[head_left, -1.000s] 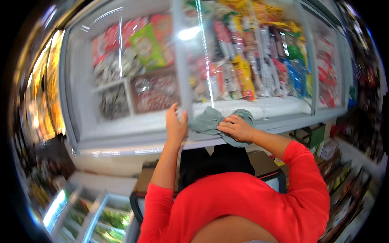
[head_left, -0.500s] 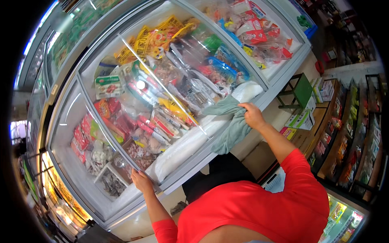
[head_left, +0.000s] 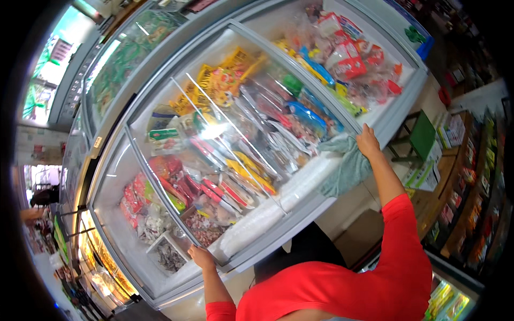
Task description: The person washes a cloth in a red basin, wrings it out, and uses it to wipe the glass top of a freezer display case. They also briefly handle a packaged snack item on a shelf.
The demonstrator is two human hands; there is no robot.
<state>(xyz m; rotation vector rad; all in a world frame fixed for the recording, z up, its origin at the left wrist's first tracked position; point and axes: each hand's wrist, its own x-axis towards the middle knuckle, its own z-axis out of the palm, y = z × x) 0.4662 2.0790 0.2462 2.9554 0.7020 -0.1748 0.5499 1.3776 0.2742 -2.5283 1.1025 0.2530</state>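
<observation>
A sliding glass lid (head_left: 251, 112) with a grey frame covers the middle of a chest freezer (head_left: 391, 120). At its lower left corner, my left hand (head_left: 202, 257) has its fingers closed on the lid's frame. My right hand (head_left: 368, 142) grips the frame at the lid's right corner. A grey-green cloth (head_left: 345, 168) lies draped over the freezer's near edge, just below and left of my right hand. Under the glass lie yellow bags (head_left: 222, 80), long clear packets (head_left: 270, 139) and a box of pinkish frozen pieces (head_left: 201, 227).
Red-and-white bags (head_left: 345, 59) fill the uncovered far right end of the freezer. A green stool (head_left: 420, 131) and cartons (head_left: 428, 171) stand right of it. Shelves of packets (head_left: 471, 182) line the far right. Another glass-topped freezer (head_left: 128, 59) adjoins at the back left.
My right hand has let go of the cloth and moved to the lid frame's right corner. The cloth now hangs on the freezer edge. My left hand stays at the lid's left corner.
</observation>
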